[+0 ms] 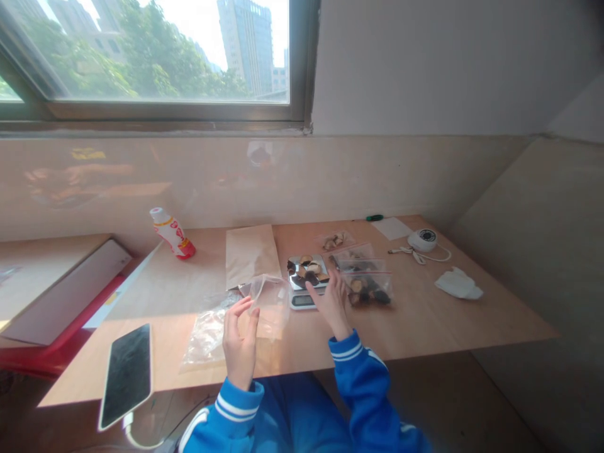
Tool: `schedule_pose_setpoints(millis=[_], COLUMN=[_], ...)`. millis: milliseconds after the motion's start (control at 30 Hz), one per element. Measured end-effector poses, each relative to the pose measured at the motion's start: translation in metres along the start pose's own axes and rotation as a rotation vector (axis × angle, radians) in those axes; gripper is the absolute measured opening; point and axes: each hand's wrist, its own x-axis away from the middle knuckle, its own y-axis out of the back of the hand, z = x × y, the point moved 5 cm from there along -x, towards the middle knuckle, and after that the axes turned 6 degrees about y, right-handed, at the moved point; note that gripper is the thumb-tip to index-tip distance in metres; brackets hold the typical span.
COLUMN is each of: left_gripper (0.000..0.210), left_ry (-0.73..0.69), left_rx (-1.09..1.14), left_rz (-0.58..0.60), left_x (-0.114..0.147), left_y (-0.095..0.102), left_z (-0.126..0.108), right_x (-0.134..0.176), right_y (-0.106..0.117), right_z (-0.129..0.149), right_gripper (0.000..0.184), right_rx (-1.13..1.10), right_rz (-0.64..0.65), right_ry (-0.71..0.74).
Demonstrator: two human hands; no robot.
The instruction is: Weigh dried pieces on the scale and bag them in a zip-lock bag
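My left hand (240,340) holds up an open clear plastic bag (270,299) by its rim, just above the wooden table (425,321). My right hand (331,301) reaches to the small digital scale (306,283), fingers spread over the dark and tan dried pieces (306,270) heaped on its pan. Right of the scale lie filled zip bags (368,286) of the same dried pieces, with one smaller bag (336,240) farther back. Both sleeves are blue with white stripes.
A stack of empty clear bags (207,330) lies at the left hand. A brown paper envelope (250,253), a white-and-red bottle (172,234), a phone (127,374) on a cable, a white round device (423,240), crumpled white cloth (457,284) and paper (394,228) sit around.
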Motion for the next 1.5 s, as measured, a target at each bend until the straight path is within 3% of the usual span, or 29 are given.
schedule_pose_setpoints(millis=[100, 233, 500, 733, 900, 1000, 1100, 1167, 1300, 1500], left_gripper=[0.027, 0.029, 0.032, 0.032, 0.033, 0.035, 0.033, 0.034, 0.036, 0.033], left_ry=[0.078, 0.135, 0.179, 0.179, 0.201, 0.206, 0.208, 0.206, 0.181, 0.153], left_rx=[0.102, 0.174, 0.206, 0.164, 0.152, 0.131, 0.142, 0.147, 0.138, 0.191], left_rz=[0.017, 0.003, 0.042, 0.049, 0.121, 0.155, 0.202, 0.22, 0.236, 0.245], left_x=[0.005, 0.009, 0.01, 0.012, 0.017, 0.021, 0.022, 0.02, 0.016, 0.018], left_y=[-0.003, -0.007, -0.022, -0.026, -0.033, -0.039, -0.047, -0.052, -0.061, -0.065], left_z=[0.004, 0.008, 0.006, 0.003, 0.004, 0.003, 0.003, 0.003, 0.003, 0.003], right_x=[-0.002, -0.002, -0.015, -0.021, -0.022, -0.022, -0.022, -0.021, -0.015, -0.008], right_y=[-0.029, -0.04, -0.024, -0.019, -0.012, -0.002, 0.016, 0.025, 0.033, 0.039], right_z=[-0.001, -0.004, -0.024, -0.024, -0.022, -0.017, -0.001, 0.015, 0.053, 0.083], right_gripper=[0.081, 0.066, 0.021, 0.032, 0.033, 0.032, 0.029, 0.029, 0.033, 0.038], right_rx=[0.122, 0.171, 0.106, -0.002, -0.074, -0.106, -0.299, -0.527, -0.827, -0.61], right_rz=[0.004, -0.009, 0.008, 0.015, -0.009, -0.032, -0.064, -0.019, 0.215, 0.381], right_ry=[-0.023, -0.019, 0.115, 0.15, 0.133, 0.131, 0.081, 0.003, -0.121, -0.053])
